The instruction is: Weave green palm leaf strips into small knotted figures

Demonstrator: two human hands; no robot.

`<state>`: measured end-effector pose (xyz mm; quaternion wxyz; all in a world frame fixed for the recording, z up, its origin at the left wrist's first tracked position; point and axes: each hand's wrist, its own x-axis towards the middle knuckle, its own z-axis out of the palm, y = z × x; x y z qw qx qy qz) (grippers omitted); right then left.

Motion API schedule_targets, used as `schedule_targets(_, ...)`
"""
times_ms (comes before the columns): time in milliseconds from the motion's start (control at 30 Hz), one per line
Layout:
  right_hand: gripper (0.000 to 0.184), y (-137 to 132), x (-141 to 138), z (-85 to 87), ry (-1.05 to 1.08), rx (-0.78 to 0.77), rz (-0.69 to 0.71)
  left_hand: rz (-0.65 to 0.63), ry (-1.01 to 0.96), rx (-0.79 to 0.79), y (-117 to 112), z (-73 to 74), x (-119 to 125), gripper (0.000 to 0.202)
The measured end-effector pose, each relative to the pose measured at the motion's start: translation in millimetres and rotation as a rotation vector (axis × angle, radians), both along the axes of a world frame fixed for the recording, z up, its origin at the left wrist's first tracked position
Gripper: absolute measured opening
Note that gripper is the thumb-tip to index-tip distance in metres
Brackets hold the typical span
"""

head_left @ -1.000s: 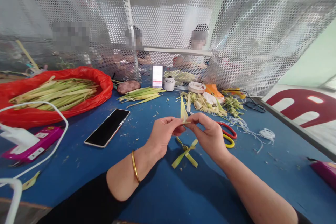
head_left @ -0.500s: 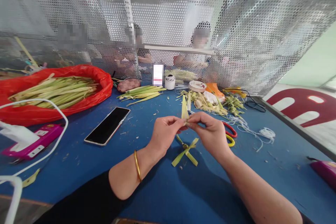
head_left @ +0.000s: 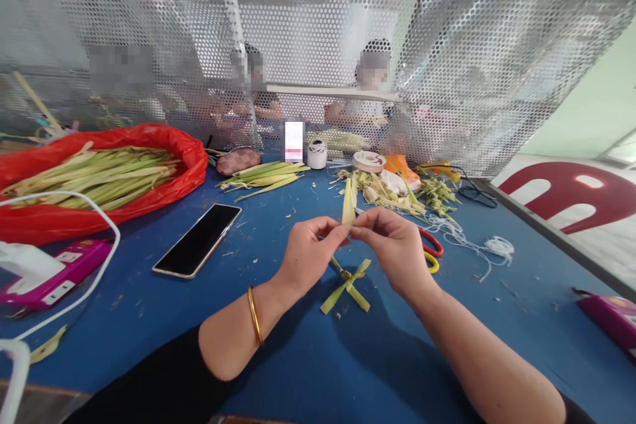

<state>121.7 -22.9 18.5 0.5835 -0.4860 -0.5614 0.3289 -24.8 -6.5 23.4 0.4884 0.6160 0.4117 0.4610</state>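
Observation:
My left hand (head_left: 309, 253) and my right hand (head_left: 390, 245) meet fingertip to fingertip above the blue table. Both pinch the lower end of a pale yellow-green leaf strip (head_left: 348, 204), which stands up from the fingers and looks folded. The exact grip is hidden behind my thumbs. Below them on the table lies a small cross-shaped piece of leaf strips (head_left: 346, 286) with a dark knot at its centre. Scissors with red and yellow handles (head_left: 431, 252) lie partly behind my right hand.
A red bag (head_left: 191, 175) of long leaves and a magenta power strip (head_left: 82, 265) sit left, near a phone (head_left: 197, 242). More leaves (head_left: 265, 175), a tape roll (head_left: 369, 161), leaf scraps (head_left: 385, 192) and white string (head_left: 498, 246) lie beyond. People sit behind a perforated metal screen (head_left: 318, 33).
The view has shifted slightly, so the table things appear a little further left. Both hands keep their pinch on the leaf strip, which shows slightly more spread at its top.

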Motion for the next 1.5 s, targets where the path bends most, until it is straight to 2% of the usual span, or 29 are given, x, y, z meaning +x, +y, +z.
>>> schedule_targets(200, 0.001, -2.1, -3.5, 0.8, -0.215, 0.143, -0.033, 0.036, -0.178, -0.226, -0.3, 1.8, 2.4, 0.023)
schedule_targets(400, 0.004, -2.5, -0.1, -0.4, -0.371, 0.191, -0.046, -0.046, -0.317, -0.426, 0.2, 3.0, 0.7, 0.016)
schedule_targets(500, 0.008, -1.8, 1.5, -1.1, -0.424, 0.25, -0.032, -0.067, -0.337, -0.458, 1.8, 3.1, -0.6, 0.014)
schedule_targets(667, 0.008, -0.7, 1.6, -2.1, -0.382, 0.246, -0.018, -0.031, -0.336, -0.417, 2.7, 1.3, -0.3, 0.013)
schedule_targets(867, 0.006, -1.6, -1.7, -1.7, -0.176, 0.116, -0.042, 0.03, -0.259, -0.284, -0.6, 0.5, 2.9, 0.015)
schedule_targets(1100, 0.003, -1.4, -3.9, -2.1, -0.038, -0.021, -0.065, 0.034, -0.257, -0.243, -2.1, 1.6, 4.9, 0.014)
schedule_targets(1367, 0.007, 1.5, -0.5, -5.7, -0.001, 0.039, -0.067, -0.026, -0.205, -0.145, -3.6, 0.3, 5.6, 0.015)
schedule_targets(1500, 0.006, 1.7, -0.8, -3.6, -0.044, 0.085, -0.047, -0.007, -0.22, -0.176, -2.3, -0.9, 6.3, 0.019)
